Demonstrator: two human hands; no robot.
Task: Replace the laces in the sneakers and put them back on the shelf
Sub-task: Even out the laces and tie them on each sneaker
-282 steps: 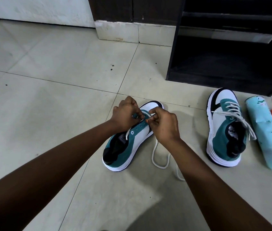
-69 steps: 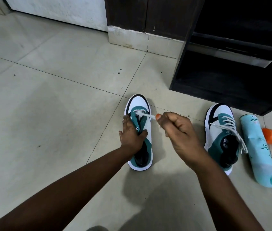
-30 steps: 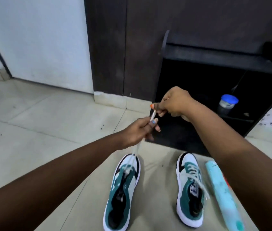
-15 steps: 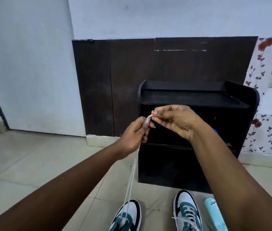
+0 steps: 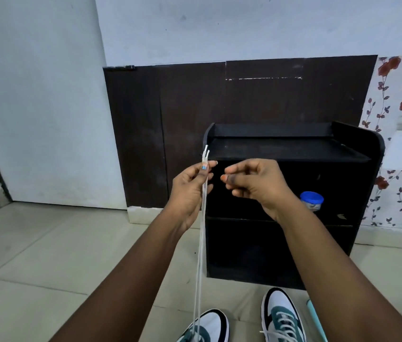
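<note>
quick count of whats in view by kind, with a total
sneakers: 2, the left sneaker and the right sneaker
laces being threaded: 1, the white lace, both ends pinched in the left hand
hands: 2, counting the right hand, which holds nothing
shelves: 1, the black shelf
jars: 1, the blue-lidded jar
total: 7

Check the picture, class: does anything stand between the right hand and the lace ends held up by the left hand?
Nothing visible does. The left hand pinches both lace ends upright; the right hand hovers just beside them, holding nothing, with only a bare gap between, in front of the black shelf.
</note>
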